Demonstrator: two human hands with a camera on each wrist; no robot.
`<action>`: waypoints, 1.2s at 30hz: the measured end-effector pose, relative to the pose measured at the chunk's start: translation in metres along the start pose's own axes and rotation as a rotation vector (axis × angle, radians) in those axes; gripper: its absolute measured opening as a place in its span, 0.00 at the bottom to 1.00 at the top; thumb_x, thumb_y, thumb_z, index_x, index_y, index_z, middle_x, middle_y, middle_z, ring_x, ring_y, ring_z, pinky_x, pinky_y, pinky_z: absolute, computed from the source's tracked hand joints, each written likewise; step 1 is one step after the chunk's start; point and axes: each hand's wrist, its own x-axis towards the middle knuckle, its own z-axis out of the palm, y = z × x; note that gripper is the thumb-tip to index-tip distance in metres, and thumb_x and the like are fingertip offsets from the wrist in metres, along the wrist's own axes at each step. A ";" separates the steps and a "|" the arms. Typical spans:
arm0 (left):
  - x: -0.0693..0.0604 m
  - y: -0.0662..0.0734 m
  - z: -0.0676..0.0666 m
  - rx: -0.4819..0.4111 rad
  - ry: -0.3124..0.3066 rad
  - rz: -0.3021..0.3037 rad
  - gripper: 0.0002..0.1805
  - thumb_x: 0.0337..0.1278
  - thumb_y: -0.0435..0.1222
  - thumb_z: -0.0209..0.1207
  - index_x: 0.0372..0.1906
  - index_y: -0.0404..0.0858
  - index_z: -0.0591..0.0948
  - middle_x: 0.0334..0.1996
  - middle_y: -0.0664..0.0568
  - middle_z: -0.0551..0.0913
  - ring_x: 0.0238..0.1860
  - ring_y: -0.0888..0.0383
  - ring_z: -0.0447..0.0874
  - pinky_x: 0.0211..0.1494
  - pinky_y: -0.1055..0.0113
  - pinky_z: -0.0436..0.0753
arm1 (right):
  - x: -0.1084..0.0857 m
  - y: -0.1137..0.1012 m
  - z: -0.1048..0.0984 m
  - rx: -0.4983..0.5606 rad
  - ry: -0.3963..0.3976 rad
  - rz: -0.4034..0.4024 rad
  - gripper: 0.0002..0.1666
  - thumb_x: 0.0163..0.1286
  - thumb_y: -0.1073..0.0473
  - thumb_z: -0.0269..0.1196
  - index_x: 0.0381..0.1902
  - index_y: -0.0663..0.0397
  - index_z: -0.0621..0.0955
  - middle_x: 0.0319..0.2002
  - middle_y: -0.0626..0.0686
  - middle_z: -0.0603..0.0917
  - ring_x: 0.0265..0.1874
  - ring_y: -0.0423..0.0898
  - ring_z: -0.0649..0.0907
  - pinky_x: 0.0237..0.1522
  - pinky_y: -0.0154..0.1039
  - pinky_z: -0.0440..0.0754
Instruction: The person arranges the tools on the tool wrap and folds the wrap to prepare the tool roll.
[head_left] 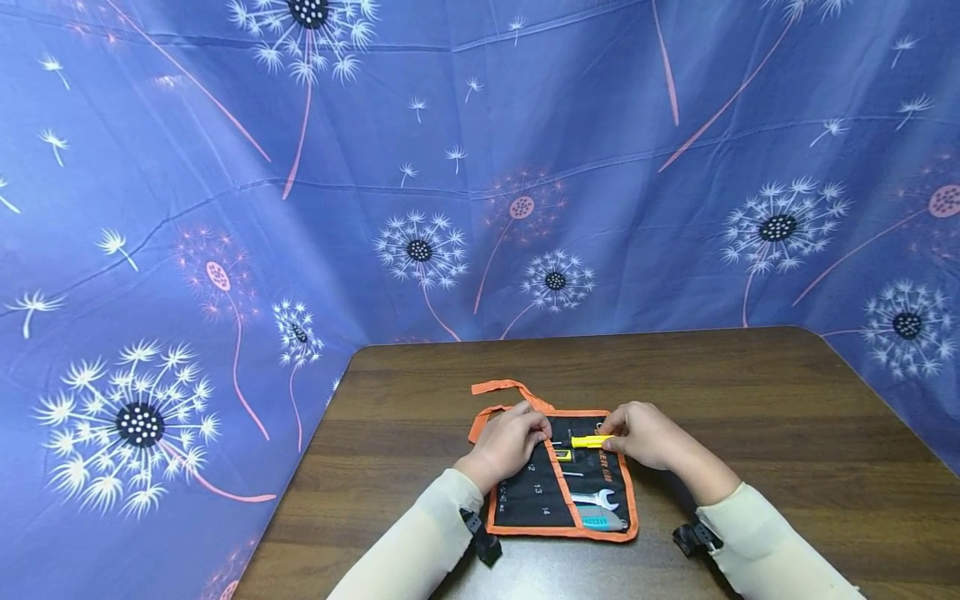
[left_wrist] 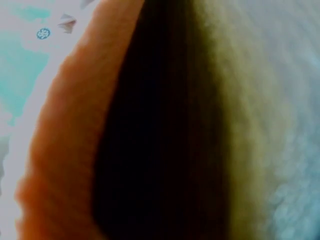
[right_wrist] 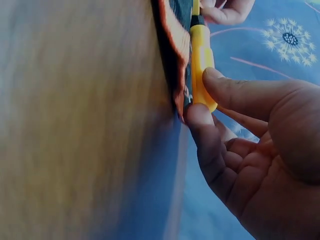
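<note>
If the left hand, pinching the orange-trimmed black cloth roll, slips, the yellow plastic-handled screwdriver the right hand pinches could snag.

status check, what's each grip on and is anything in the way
Right grip pinching yellow-handled tool, over tool roll. Left grip curled at its orange pocket edge. Nothing visibly blocking the tool.

The pocket partly hides the wrench; 2 sleeves are cropped below.
</note>
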 end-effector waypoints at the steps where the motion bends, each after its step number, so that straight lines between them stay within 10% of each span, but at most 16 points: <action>1: 0.000 0.000 0.000 -0.003 -0.002 -0.001 0.04 0.77 0.43 0.60 0.41 0.58 0.82 0.39 0.68 0.72 0.35 0.71 0.73 0.39 0.73 0.76 | 0.000 -0.001 0.001 0.002 0.003 -0.002 0.06 0.65 0.64 0.75 0.40 0.48 0.92 0.39 0.47 0.86 0.33 0.43 0.79 0.33 0.43 0.77; 36: 0.000 0.012 -0.006 0.043 -0.050 0.022 0.04 0.77 0.46 0.57 0.41 0.57 0.79 0.37 0.66 0.69 0.32 0.70 0.70 0.38 0.74 0.74 | 0.003 -0.014 0.021 0.045 0.045 -0.077 0.08 0.64 0.70 0.72 0.38 0.53 0.91 0.32 0.44 0.85 0.28 0.41 0.79 0.30 0.39 0.79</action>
